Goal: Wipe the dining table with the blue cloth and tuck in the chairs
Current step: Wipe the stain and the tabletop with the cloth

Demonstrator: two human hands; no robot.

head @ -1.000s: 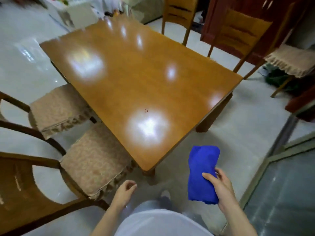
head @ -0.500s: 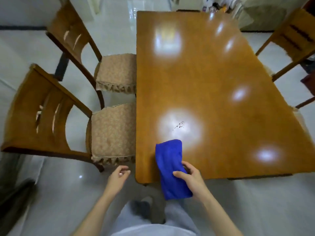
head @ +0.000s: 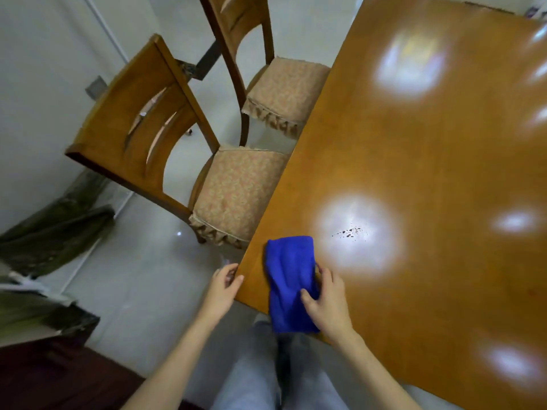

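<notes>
Though our blue cloth (head: 288, 270) lay on the near corner of the dining table (head: 429, 173), one end overhanging, we judged the wiping hardly begun: dark specks (head: 350, 232) sat just beside it, and the near chair (head: 236, 196) and far chair (head: 287, 93) stood untucked. Our right hand (head: 327, 303) pinched the cloth; our left hand (head: 223, 287) touched the corner, fingers relaxed.

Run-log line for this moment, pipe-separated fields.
phase: about to wipe | right hand: grips blue cloth on dining table edge | left hand: at table corner | dark specks: beyond cloth, unwiped
</notes>
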